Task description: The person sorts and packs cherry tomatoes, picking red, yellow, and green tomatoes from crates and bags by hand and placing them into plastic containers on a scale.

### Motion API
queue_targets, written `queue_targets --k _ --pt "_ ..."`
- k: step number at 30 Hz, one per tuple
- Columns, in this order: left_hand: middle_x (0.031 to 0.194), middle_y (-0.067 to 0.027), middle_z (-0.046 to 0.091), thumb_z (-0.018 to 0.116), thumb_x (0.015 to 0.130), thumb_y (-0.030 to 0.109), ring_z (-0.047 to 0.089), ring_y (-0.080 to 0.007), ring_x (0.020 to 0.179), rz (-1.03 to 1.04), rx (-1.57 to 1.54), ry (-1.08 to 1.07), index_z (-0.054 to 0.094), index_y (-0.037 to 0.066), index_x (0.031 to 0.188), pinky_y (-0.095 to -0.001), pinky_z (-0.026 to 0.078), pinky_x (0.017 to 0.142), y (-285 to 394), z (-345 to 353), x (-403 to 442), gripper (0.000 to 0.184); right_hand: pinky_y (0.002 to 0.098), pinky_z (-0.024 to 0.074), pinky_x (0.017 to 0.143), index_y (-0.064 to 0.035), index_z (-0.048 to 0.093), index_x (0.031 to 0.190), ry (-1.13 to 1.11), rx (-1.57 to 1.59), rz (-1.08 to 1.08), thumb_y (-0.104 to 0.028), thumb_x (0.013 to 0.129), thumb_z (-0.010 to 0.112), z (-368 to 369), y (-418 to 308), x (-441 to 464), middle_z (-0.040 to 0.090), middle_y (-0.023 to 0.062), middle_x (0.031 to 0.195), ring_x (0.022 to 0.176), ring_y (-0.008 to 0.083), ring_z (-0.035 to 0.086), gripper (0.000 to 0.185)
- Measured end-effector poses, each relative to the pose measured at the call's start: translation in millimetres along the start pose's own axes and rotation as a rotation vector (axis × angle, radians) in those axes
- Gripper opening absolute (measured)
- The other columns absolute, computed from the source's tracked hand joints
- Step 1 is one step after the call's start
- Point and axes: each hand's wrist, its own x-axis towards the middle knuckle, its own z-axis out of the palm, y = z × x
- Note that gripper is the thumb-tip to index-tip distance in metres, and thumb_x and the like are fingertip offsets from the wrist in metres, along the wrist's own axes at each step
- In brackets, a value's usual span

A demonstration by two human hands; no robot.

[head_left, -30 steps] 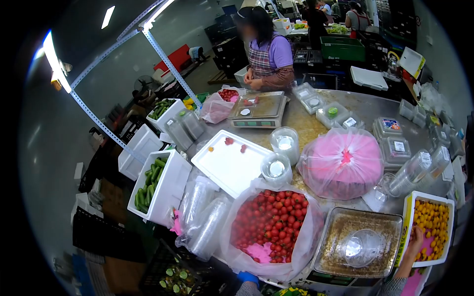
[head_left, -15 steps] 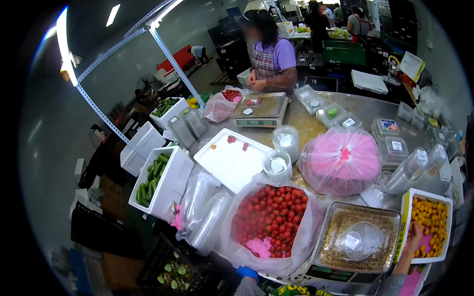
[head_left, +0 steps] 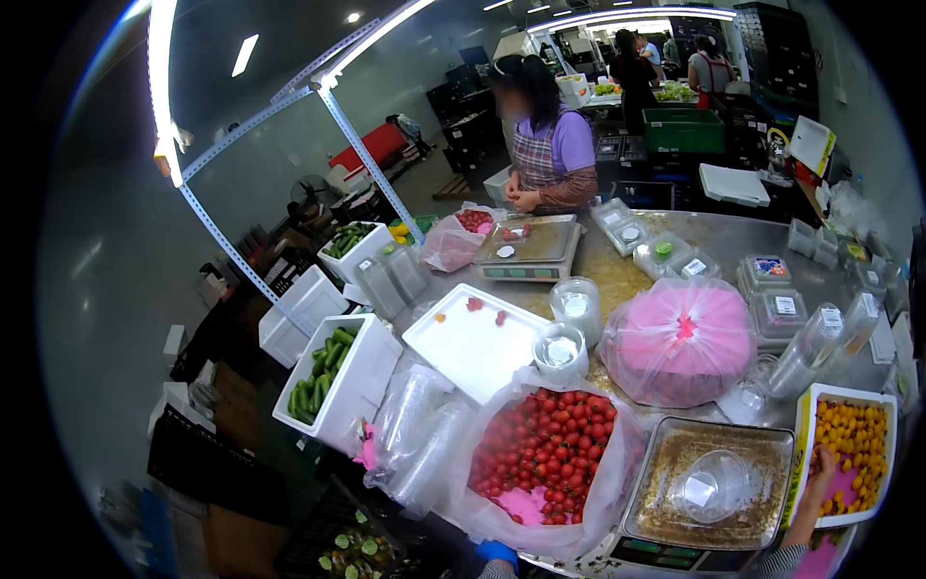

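My left hand [head_left: 498, 553], in a blue glove, is at the table's near edge, just below a plastic bag [head_left: 632, 454] full of red cherry tomatoes [head_left: 550, 449]. Its fingers are too cut off and small to make out. Bare, my right hand [head_left: 820, 471] reaches over the near-left rim of a white box [head_left: 889, 439] of yellow cherry tomatoes [head_left: 854, 444]. Its fingers are curled together inside the box; what they hold, if anything, is hidden. Between my hands stands a scale with a stained metal pan [head_left: 666, 482], a clear round plastic container [head_left: 712, 482] resting on it.
A white tray [head_left: 473, 343] with a few tomatoes lies mid-table. Left are a foam box [head_left: 362, 405] of cucumbers and sleeves of clear lids [head_left: 420, 439]. A tied pink bag [head_left: 680, 343] and stacked clear containers [head_left: 776, 314] stand right. Across the table, a person [head_left: 555, 145] stands behind another scale [head_left: 529, 253].
The view has tilted, so everything sits lower and a little further right. My right hand stays at the yellow tomato box; my left stays by the table edge.
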Motion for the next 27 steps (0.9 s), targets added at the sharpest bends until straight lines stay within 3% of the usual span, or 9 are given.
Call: queue_targets --k 1,2,6,10,13,17,18,21,27 --pt "0.125 -0.0149 0.057 0.039 0.097 0.042 0.054 -0.0270 0.115 -0.081 -0.166 0.118 0.058 0.001 0.120 -0.0455 0.045 0.087 -3 25 9 0.051 0.0162 0.0347 0.044 -0.0079 0.059 0.091 -0.002 0.007 0.008 -0.020 0.091 0.053 8 -4 -6 0.056 -0.0035 0.072 0.053 0.0020 0.047 0.013" --pt "0.110 -0.0099 0.063 0.045 0.094 0.043 0.054 -0.0251 0.113 -0.051 -0.067 0.199 0.062 0.002 0.107 -0.0446 0.048 0.076 -6 48 20 0.046 0.0161 0.0346 0.044 -0.0079 0.059 0.091 -0.004 0.010 0.017 -0.020 0.091 0.053 16 -10 -11 0.055 -0.0036 0.071 0.052 0.0019 0.046 0.013" --pt "0.133 -0.0001 0.053 0.035 0.092 0.041 0.052 -0.0166 0.120 0.120 0.511 -0.276 0.055 0.024 0.127 -0.0422 0.040 0.099 15 -68 -45 0.044 0.0155 0.0350 0.049 -0.0078 0.059 0.093 -0.038 0.010 0.049 -0.019 0.092 0.052 8 -7 -3 0.054 -0.0040 0.073 0.057 0.0019 0.045 0.013" --pt "0.132 0.0002 0.053 0.033 0.094 0.036 0.053 -0.0174 0.119 0.183 0.383 -0.092 0.056 0.023 0.126 -0.0384 0.042 0.095 -2 -32 -24 0.042 0.0162 0.0351 0.051 -0.0070 0.059 0.094 -0.006 -0.002 0.057 -0.018 0.092 0.053 19 -17 -11 0.054 -0.0043 0.076 0.060 0.0023 0.046 0.013" --pt "0.132 0.0002 0.053 0.031 0.095 0.033 0.053 -0.0181 0.119 0.189 0.566 -0.183 0.057 0.024 0.126 -0.0383 0.043 0.093 10 -69 -47 0.041 0.0172 0.0337 0.050 -0.0066 0.060 0.094 0.022 -0.005 0.045 -0.017 0.091 0.054 14 -12 -10 0.055 -0.0040 0.076 0.059 0.0023 0.046 0.013" --pt "0.130 0.0010 0.055 0.031 0.097 0.032 0.055 -0.0181 0.117 0.114 0.266 0.065 0.057 0.024 0.126 -0.0387 0.045 0.092 -10 20 13 0.040 0.0171 0.0340 0.048 -0.0060 0.060 0.094 0.036 0.025 0.022 -0.016 0.090 0.054 27 -21 -16 0.053 -0.0043 0.070 0.055 0.0033 0.046 0.012" --pt "0.130 0.0005 0.055 0.030 0.097 0.032 0.055 -0.0183 0.116 0.121 0.398 0.054 0.057 0.023 0.125 -0.0396 0.047 0.090 -8 15 10 0.040 0.0172 0.0347 0.048 -0.0059 0.060 0.094 0.010 0.030 0.037 -0.016 0.090 0.054 20 -20 -13 0.054 -0.0038 0.071 0.055 0.0036 0.046 0.012" --pt "0.144 -0.0040 0.040 0.031 0.088 0.040 0.036 -0.0230 0.133 0.194 0.251 -0.052 0.046 0.013 0.136 -0.0372 0.027 0.110 -11 5 9 0.056 0.0180 0.0371 0.048 -0.0056 0.059 0.095 0.027 0.063 0.060 -0.016 0.091 0.054 17 -15 -5 0.058 -0.0016 0.076 0.056 0.0043 0.048 0.012" --pt "0.140 -0.0047 0.045 0.030 0.089 0.036 0.043 -0.0246 0.127 0.122 0.308 -0.195 0.052 0.014 0.131 -0.0382 0.030 0.108 -5 -16 1 0.051 0.0180 0.0371 0.047 -0.0048 0.058 0.093 -0.033 0.056 0.049 -0.015 0.091 0.053 22 -24 -12 0.057 -0.0013 0.076 0.055 0.0048 0.047 0.011"
